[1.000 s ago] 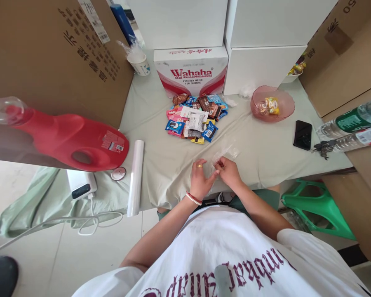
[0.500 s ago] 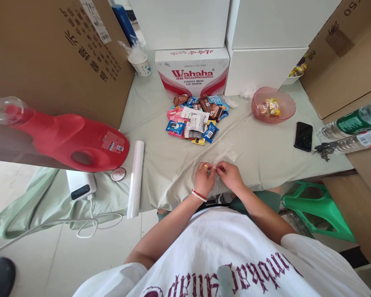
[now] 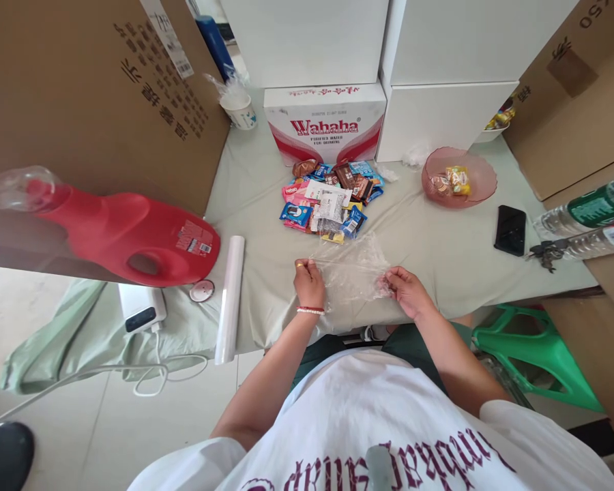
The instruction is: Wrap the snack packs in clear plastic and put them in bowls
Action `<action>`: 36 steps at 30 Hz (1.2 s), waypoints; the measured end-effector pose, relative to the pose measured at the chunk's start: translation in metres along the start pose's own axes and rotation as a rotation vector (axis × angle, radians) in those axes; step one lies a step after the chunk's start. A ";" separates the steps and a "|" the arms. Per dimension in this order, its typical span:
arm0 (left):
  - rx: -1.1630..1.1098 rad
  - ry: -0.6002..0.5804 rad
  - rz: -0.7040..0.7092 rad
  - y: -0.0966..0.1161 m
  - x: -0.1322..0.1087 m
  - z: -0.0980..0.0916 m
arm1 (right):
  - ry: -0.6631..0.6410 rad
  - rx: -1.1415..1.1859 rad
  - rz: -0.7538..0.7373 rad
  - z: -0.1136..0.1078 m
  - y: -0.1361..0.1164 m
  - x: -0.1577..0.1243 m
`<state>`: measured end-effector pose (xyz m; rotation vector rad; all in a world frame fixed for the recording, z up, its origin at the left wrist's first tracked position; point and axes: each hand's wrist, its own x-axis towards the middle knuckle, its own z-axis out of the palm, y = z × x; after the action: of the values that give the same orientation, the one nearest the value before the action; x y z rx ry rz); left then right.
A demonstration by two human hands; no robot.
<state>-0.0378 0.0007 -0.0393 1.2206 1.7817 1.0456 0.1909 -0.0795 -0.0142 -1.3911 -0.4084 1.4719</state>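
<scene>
A thin, clear plastic bag (image 3: 352, 276) stretches between my hands above the front of the cloth-covered table. My left hand (image 3: 309, 284) pinches its left edge; a ring and a red-and-white bracelet show on that side. On the right edge, my right hand (image 3: 407, 290) has its fingers closed on the plastic. Just beyond the bag lies a pile of wrapped snacks (image 3: 332, 204) in blue, pink, brown, white and yellow packets. The bag's far edge comes up close to the pile; whether they touch I cannot tell.
A Wahaha carton (image 3: 325, 126) stands behind the snacks. To the right are a pink bowl (image 3: 484, 198) with a few packets, a black phone (image 3: 510, 230), keys (image 3: 548, 254) and plastic bottles (image 3: 588, 204). On the left lie a white roll (image 3: 230, 300) and a red jug (image 3: 133, 232).
My hands have moved apart from a close pinch, left hand to the left and right hand to the right. The clear bag is now spread wide between them.
</scene>
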 end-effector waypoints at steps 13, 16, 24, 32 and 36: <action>0.298 -0.128 0.592 -0.002 -0.036 -0.009 | 0.139 -0.330 -0.167 -0.009 0.019 0.001; 0.518 -0.420 0.811 0.000 -0.038 -0.006 | 0.123 -0.437 -0.199 -0.014 0.025 -0.001; 0.999 -0.447 0.714 -0.009 -0.030 -0.011 | 0.083 -0.638 -0.141 -0.065 0.022 -0.036; 1.008 -0.476 0.701 -0.009 -0.032 -0.010 | 0.153 -1.144 -0.473 -0.043 -0.021 -0.022; 1.003 -0.456 0.700 -0.009 -0.034 -0.010 | -0.049 -1.523 -0.504 0.001 -0.014 -0.012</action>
<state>-0.0405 -0.0356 -0.0397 2.5625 1.5176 0.0515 0.1940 -0.0828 0.0037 -2.0731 -2.0075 0.6112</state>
